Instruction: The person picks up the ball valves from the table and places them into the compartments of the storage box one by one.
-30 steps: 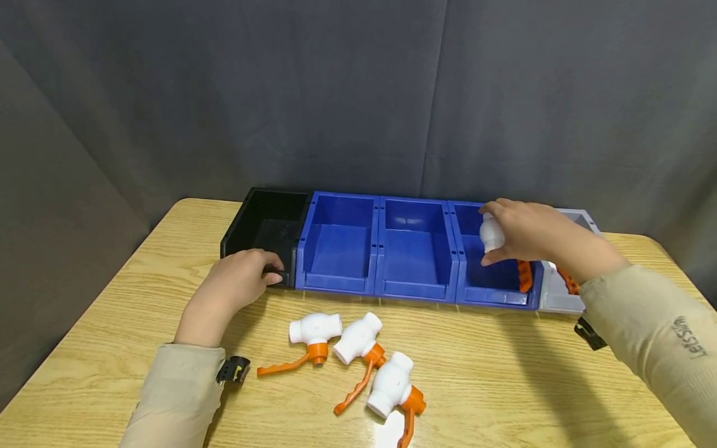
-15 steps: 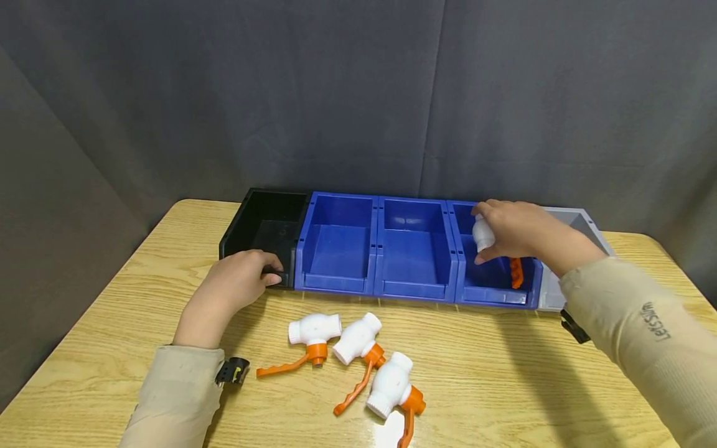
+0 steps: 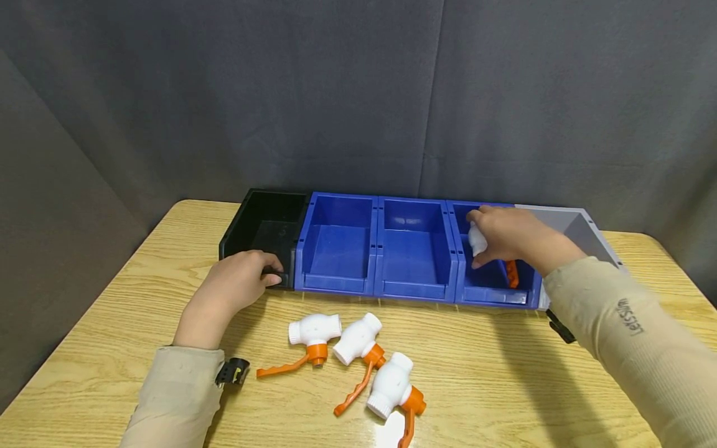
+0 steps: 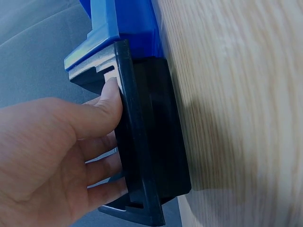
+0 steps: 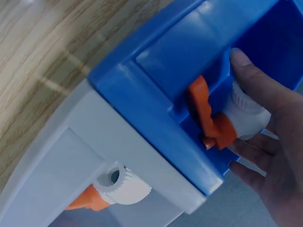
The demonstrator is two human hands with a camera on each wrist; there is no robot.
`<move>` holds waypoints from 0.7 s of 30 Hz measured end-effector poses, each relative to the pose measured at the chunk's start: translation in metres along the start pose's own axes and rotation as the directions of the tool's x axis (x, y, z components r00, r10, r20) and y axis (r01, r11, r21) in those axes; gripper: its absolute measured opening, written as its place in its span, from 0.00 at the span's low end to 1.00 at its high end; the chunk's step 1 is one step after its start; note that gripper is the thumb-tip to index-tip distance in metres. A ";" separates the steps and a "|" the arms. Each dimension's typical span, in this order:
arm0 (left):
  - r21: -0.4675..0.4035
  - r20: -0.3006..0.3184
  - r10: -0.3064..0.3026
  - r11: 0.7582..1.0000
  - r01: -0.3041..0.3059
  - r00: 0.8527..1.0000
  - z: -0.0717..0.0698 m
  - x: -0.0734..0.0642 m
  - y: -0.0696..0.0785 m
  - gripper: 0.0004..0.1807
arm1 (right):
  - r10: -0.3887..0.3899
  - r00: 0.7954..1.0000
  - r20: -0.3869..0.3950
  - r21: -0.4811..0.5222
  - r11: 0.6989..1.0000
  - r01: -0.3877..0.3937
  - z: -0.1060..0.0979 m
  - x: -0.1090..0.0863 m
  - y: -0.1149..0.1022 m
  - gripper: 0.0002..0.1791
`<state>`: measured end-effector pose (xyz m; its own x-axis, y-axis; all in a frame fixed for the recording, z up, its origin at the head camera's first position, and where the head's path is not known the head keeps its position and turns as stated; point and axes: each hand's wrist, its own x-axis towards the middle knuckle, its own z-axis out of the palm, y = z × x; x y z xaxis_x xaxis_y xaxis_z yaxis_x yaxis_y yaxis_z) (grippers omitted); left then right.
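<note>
My right hand (image 3: 512, 233) grips the white body of a ball valve (image 3: 477, 239) at the blue bin (image 3: 487, 295) furthest right. In the right wrist view the thumb is at one threaded end of the valve (image 5: 248, 116), and its orange lever (image 5: 203, 106) points toward the bin's front lip. My left hand (image 3: 232, 289) holds the front rim of the black bin (image 3: 274, 233) at the row's left end. Its thumb (image 4: 111, 97) presses on the rim, with the fingers on the other side. Nearer me on the table lie three more white valves (image 3: 316, 328) with orange levers.
Two other blue bins (image 3: 342, 249) stand between the black one and the right blue one. A grey bin (image 3: 566, 218) closes the row at the right, with a white and orange valve (image 5: 128, 187) inside. A dark grey curtain (image 3: 358, 93) hangs behind the wooden table (image 3: 476, 386).
My right hand has moved left and slightly down with the valve, further into the right blue bin. More of the grey bin's rim now shows. My left hand has stayed put.
</note>
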<state>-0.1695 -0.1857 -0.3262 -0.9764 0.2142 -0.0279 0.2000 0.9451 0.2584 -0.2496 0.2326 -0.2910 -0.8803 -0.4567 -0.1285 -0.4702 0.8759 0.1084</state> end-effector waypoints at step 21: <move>-0.002 0.002 0.000 1.000 0.000 1.000 -0.001 -0.001 0.000 0.10 | -0.032 0.999 0.022 -0.023 0.999 0.032 0.013 0.004 -0.010 0.47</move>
<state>-0.1685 -0.1860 -0.3253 -0.9762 0.2148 -0.0300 0.1999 0.9447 0.2600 -0.2477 0.2242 -0.3051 -0.8632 -0.4808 -0.1540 -0.4999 0.8567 0.1272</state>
